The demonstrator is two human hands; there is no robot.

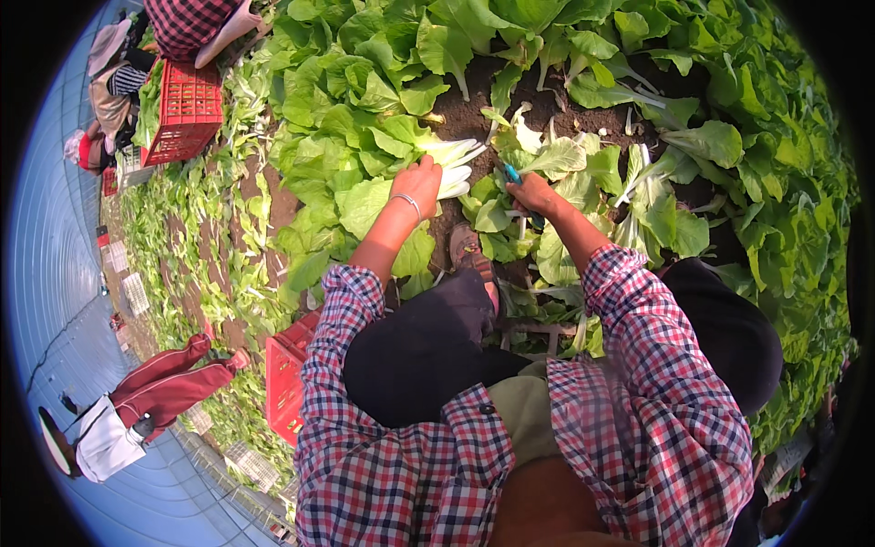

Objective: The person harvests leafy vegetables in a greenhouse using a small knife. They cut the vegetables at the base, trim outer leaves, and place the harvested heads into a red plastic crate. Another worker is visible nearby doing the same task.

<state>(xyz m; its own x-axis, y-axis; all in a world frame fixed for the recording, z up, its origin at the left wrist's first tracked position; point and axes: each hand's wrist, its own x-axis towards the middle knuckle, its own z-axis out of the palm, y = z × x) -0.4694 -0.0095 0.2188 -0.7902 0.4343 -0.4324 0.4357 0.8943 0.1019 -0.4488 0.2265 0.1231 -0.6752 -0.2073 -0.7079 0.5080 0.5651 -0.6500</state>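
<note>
My left hand (418,186), with a bracelet at the wrist, curls over a bunch of leafy greens (448,161) where the pale stems meet the leaves. The white stem ends point right, and the green leaves spread out to the left. A short way to the right, my right hand (534,195) grips a blue-handled hand tool (511,174). Its working end is too small to make out. Loose and yellowing leaves (557,157) lie on the soil around my right hand.
Standing leafy greens (772,171) fill the right and far side. A red plastic crate (284,383) stands by my left elbow; another red crate (183,113) holds greens at upper left. People work nearby, one in dark red trousers (167,379). My shoe (466,246) rests between the plants.
</note>
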